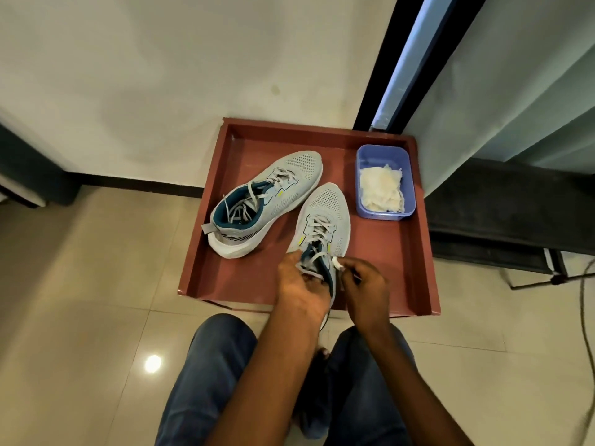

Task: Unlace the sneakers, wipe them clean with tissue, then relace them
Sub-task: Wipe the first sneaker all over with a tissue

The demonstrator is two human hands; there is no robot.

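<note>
Two light grey sneakers with teal lining lie in a reddish-brown tray (418,284). The left sneaker (289,178) rests tilted on its side, its grey laces loose over the opening. The right sneaker (328,214) points away from me, laced over the tongue. My left hand (301,284) grips this shoe at its collar, fingers curled over the lace strands. My right hand (363,284) pinches a white lace end (336,263) at the shoe's right side. The heel of that shoe is hidden under my hands.
A purple plastic tub (405,162) holding crumpled white tissue (381,188) stands in the tray's far right corner. The tray sits on a tiled floor against a white wall. Dark furniture and a stand's legs with a cable are at the right. My knees in jeans are below.
</note>
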